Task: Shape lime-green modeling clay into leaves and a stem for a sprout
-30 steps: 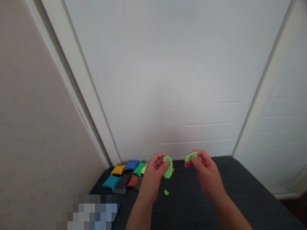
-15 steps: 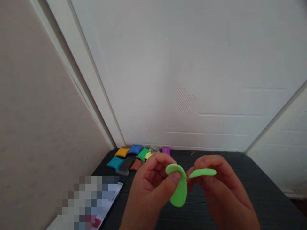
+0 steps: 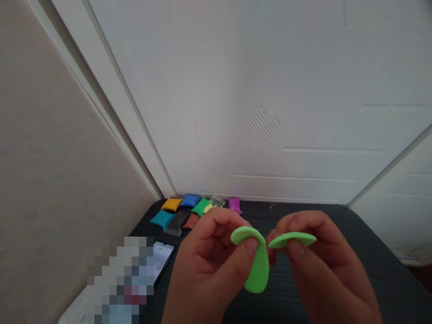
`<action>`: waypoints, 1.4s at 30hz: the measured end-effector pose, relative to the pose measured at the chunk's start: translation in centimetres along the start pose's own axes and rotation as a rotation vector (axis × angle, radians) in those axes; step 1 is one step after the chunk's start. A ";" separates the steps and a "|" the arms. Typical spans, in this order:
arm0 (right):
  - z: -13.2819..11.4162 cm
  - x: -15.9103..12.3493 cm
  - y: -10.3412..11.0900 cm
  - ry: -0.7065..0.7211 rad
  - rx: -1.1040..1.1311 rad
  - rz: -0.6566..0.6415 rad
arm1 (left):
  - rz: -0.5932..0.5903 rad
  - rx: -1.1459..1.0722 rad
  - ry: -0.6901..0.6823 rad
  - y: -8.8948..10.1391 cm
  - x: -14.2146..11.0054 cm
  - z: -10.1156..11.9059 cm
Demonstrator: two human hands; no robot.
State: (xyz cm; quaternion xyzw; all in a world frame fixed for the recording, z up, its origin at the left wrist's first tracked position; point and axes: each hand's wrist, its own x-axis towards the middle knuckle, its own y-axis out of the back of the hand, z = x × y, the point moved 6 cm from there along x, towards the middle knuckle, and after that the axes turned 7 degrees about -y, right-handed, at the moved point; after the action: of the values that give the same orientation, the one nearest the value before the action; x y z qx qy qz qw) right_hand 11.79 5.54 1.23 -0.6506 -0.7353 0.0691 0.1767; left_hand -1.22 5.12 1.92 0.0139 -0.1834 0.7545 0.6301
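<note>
My left hand (image 3: pixel 212 265) pinches a flat, light green piece of modelling clay (image 3: pixel 258 274) between thumb and fingers. This piece is made of rounded lobes that meet at a crease on its right side. Close by on the right, my right hand (image 3: pixel 327 265) grips a second, thin leaf-shaped green clay piece (image 3: pixel 305 238), seen nearly edge-on, with the thumb beneath it. Its left tip comes right up to the crease of the first piece; whether they touch I cannot tell. Both pieces are held above the dark table (image 3: pixel 280 288).
Soft packets lie at the back left: yellow (image 3: pixel 172 204), blue (image 3: pixel 190 200), green (image 3: pixel 201 206), teal (image 3: pixel 162 218), black (image 3: pixel 178 220) and reddish-brown (image 3: pixel 191 221). A purple packet (image 3: pixel 235 205) lies near the white panel (image 3: pixel 209 90). A phone (image 3: pixel 162 258), partly blurred out, rests at left.
Both hands have come nearer the camera and closer together, bringing the two green pieces side by side. The small green bit seen earlier on the table is out of sight.
</note>
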 end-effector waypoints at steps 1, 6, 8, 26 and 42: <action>-0.1 0.0 0.0 0.007 -0.013 0.010 | 0.008 0.023 -0.013 0.0 -0.1 0.1; -0.6 -0.4 0.2 0.065 -0.131 0.093 | 0.043 0.152 -0.085 0.0 -0.4 0.7; -0.8 -0.6 0.2 0.097 -0.184 0.114 | 0.032 0.157 -0.088 0.0 -0.5 0.8; -1.0 -0.4 0.5 0.168 -0.276 0.139 | -0.106 0.089 -0.071 -0.3 0.2 0.5; 0.9 1.9 3.4 0.066 -0.101 0.188 | -0.194 0.287 0.021 0.9 4.1 -5.1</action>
State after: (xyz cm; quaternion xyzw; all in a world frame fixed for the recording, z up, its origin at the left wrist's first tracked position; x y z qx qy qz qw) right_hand 14.51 8.06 -0.43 -0.7268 -0.6673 0.0268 0.1605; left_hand -1.83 10.34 -2.01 0.1135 -0.0649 0.7087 0.6933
